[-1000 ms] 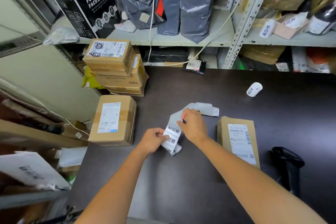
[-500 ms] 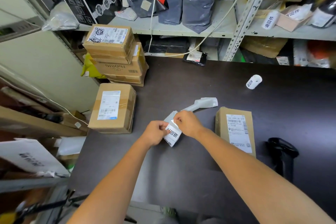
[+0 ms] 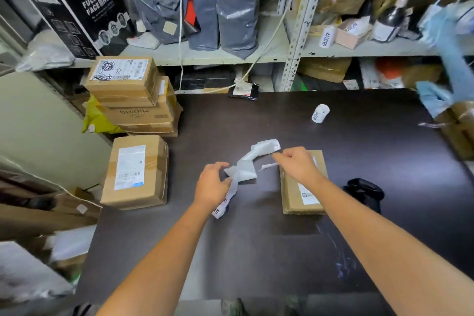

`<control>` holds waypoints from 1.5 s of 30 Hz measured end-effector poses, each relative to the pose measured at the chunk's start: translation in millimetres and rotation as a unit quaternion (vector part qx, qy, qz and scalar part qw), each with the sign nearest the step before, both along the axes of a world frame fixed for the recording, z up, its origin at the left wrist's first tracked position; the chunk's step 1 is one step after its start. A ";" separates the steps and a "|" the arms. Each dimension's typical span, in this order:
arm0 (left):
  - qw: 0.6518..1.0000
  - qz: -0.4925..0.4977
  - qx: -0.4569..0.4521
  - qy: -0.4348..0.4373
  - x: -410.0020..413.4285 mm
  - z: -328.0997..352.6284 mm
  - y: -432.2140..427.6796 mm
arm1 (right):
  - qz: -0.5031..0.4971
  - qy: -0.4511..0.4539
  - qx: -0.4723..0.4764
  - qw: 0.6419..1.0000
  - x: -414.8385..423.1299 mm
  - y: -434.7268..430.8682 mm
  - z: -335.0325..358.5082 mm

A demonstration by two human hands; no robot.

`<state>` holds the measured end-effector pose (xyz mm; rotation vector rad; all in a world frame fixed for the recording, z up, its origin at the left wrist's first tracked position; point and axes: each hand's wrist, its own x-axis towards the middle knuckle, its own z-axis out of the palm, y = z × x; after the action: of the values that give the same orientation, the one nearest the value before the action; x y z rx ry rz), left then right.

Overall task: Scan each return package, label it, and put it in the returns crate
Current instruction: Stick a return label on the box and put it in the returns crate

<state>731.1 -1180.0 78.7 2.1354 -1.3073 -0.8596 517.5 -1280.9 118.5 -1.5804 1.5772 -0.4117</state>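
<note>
A white label strip (image 3: 243,167) trails across the dark table (image 3: 256,251), one end near my left hand (image 3: 213,185), which holds it with curled fingers. My right hand (image 3: 297,163) pinches a peeled white label (image 3: 268,166) and hovers over the far end of a small cardboard package (image 3: 302,192) bearing a shipping label. A black barcode scanner (image 3: 364,191) lies to the right of that package. A small label roll (image 3: 320,113) stands farther back.
A larger cardboard box (image 3: 136,172) sits at the table's left edge, with a stack of boxes (image 3: 133,95) behind it. Metal shelving (image 3: 295,28) with grey bags and parcels runs along the back. Another brown box (image 3: 459,128) sits at the right edge.
My right hand has pulled a label off the strip and moved right, over the small package. My left hand stays on the strip, which now lies looser on the table.
</note>
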 end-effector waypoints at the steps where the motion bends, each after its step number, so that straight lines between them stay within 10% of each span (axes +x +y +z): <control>1: 1.000 -0.013 -0.002 0.019 -11.2 0.4 -6.4 | -0.015 -0.002 0.006 1.000 -13.3 1.9 -0.8; 12: 0.972 -0.107 0.049 0.202 -139.5 -6.5 -28.4 | -0.075 -0.019 0.111 0.991 -124.4 26.9 -26.0; 38: 0.967 -0.052 0.073 0.239 -158.0 -19.9 -26.6 | 0.066 0.226 0.027 0.971 -133.9 8.2 -27.1; 45: 0.965 0.039 0.060 0.254 -181.2 -14.1 -7.9 | 0.070 0.023 0.115 0.991 -159.1 0.8 -42.4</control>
<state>550.0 -1187.9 64.6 1.8577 -0.9203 -1.3684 358.4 -1280.1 76.0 -1.5184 1.4784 -0.1116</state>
